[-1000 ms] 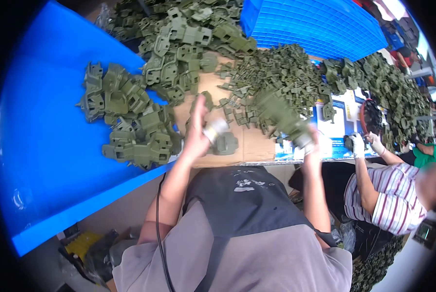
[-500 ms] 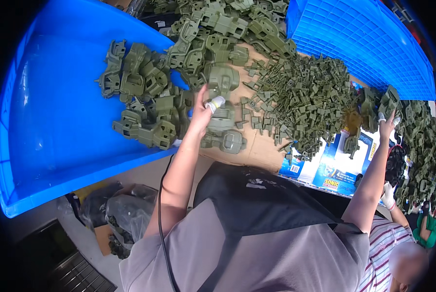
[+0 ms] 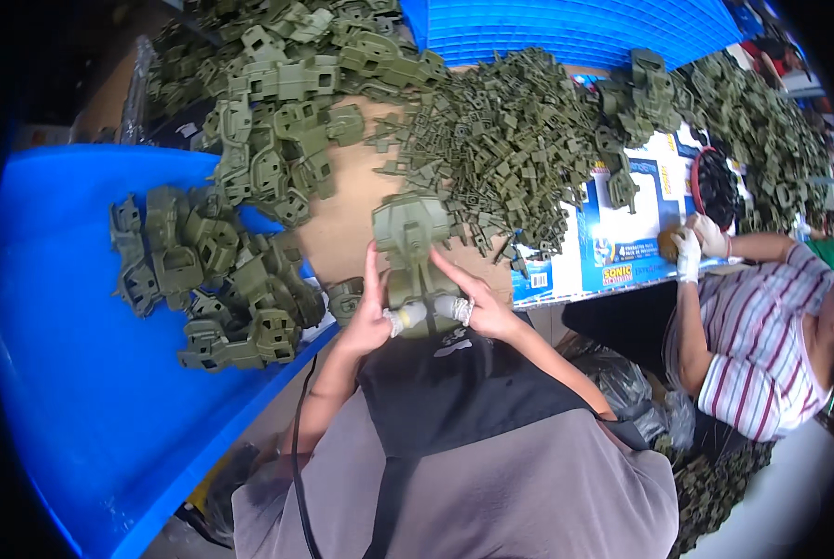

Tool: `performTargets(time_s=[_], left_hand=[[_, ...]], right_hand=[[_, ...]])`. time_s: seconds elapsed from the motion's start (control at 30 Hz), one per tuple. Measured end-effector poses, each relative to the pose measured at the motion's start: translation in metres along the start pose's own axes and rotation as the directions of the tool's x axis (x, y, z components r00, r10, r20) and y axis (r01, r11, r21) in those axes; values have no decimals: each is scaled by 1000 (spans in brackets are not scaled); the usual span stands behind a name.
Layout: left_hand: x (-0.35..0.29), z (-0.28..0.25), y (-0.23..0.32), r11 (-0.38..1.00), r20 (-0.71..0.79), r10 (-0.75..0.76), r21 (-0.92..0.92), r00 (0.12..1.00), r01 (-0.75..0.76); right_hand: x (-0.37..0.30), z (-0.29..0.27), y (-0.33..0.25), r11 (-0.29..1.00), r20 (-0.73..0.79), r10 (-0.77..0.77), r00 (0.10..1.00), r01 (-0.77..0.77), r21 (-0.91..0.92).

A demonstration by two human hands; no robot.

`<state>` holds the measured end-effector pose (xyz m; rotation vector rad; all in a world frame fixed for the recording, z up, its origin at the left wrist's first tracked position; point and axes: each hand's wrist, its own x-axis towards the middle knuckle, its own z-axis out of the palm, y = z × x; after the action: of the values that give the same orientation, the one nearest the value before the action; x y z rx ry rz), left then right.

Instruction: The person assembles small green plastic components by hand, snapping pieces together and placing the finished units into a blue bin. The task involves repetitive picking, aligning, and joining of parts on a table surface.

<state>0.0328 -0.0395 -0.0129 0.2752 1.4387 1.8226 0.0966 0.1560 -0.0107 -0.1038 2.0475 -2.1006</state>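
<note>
An olive-green moulded plastic shell (image 3: 411,224), like a toy vehicle body, is held upright close to my body, at the near edge of the bench. My left hand (image 3: 370,312) grips its left side, fingers stretched along it and the wrapped thumb pressed on its lower part. On its right side my right hand (image 3: 482,306) grips it in the same way. White covers sit on both thumbs. The lower end lies against the black apron (image 3: 454,382). Another green shell (image 3: 345,296) rests just left of my left hand.
Green shells (image 3: 221,270) are piled on the blue tray (image 3: 72,373) at left. Small green parts (image 3: 501,140) heap on the cardboard (image 3: 347,205) beyond my hands. A blue crate (image 3: 566,33) stands behind. At right, a co-worker in a striped shirt (image 3: 761,345) handles a brownish piece (image 3: 670,244).
My right hand has come back from the parts at far right and now grips the shell. My left hand has drawn the shell nearer and raised it off the bench. The view has shifted right.
</note>
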Motion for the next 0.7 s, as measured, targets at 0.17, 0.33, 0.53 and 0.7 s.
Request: performTargets(time_s=[0.17,0.33,0.53,0.7], left_hand=[[-16,12,-6,766,-264,401,621,877,-163],[-35,-20,5,969,-334,113,-173,936,-179],[-34,-12,8,809,-156,-43,-586,987,-57],[-3,-20,-7,899,-97,-141,-430,985,86]], right_hand=[[-1,4,-5,912,-257,-107,960,-8,-409],[46,-12,64,863,-351,96,932,-253,-438],[-12,-37,89,812,-611,-167,774,-244,-530],[-66,-51,132,501,-744,-202,637,-586,-637]])
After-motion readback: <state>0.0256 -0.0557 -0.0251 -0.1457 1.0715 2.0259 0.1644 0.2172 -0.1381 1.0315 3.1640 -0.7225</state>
